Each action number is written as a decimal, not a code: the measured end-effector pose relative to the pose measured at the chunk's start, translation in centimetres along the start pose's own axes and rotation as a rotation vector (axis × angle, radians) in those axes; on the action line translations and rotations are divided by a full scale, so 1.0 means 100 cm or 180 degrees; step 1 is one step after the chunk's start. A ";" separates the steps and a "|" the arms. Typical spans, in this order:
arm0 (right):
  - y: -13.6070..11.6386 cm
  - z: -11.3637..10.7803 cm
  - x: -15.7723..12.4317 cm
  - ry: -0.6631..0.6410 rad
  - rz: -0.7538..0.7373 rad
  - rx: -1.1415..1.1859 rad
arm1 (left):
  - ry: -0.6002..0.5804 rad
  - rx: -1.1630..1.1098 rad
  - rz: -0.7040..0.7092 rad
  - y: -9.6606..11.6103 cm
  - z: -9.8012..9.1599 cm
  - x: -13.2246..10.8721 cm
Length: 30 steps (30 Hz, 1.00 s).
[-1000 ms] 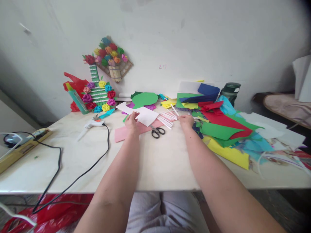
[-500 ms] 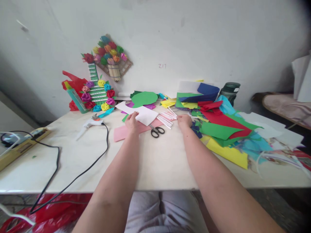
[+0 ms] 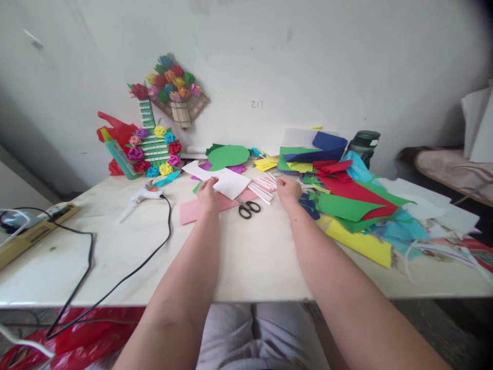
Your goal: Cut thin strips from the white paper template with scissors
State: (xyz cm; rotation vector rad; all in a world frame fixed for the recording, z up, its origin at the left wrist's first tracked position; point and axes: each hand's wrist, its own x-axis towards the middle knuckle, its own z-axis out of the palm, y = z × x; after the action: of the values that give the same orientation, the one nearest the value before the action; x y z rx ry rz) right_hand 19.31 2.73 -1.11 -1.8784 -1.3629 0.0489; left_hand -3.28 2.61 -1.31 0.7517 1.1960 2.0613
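In the head view my left hand (image 3: 208, 192) is closed in a pinch at the near edge of a white sheet of paper (image 3: 232, 182), thumb over its surface. The sheet lies across pink paper (image 3: 191, 211). My right hand (image 3: 288, 190) is closed, its fingertips beside the right ends of several thin white paper sticks (image 3: 262, 191); whether it grips anything is hidden. Black-handled scissors (image 3: 249, 208) lie between my forearms, their blades partly under the white sheet. Behind it are a green paper oval (image 3: 228, 156) and purple paper (image 3: 239, 168).
On the left lie a hot glue gun (image 3: 143, 195) with a black cord and a power strip (image 3: 36, 234). A flower-decorated guitar craft (image 3: 152, 139) and a glue bottle (image 3: 121, 159) stand behind. Coloured paper (image 3: 348, 208) piles up on the right, near a dark bottle (image 3: 364, 144).
My right hand has shifted slightly left and nearer the paper sticks, covering their right ends. My left hand and the white sheet stay nearly still.
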 end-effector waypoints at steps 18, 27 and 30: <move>-0.047 0.022 -0.042 -0.1229 -0.2486 -0.0180 | 0.0132 0.0166 -0.0083 -0.006 -0.001 0.006; -0.045 0.028 -0.044 -0.1935 -0.2391 -0.0328 | 0.0090 -0.0206 -0.0420 -0.010 0.001 0.005; -0.046 0.030 -0.044 -0.1944 -0.2420 -0.0325 | 0.0151 -0.0113 -0.0475 -0.019 0.000 0.009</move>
State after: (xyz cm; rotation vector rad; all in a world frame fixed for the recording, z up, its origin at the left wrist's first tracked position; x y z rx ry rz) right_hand 12.51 1.27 -2.12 -1.3453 -2.4619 0.1787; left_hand -3.45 4.02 -2.83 0.5820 1.2008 1.9816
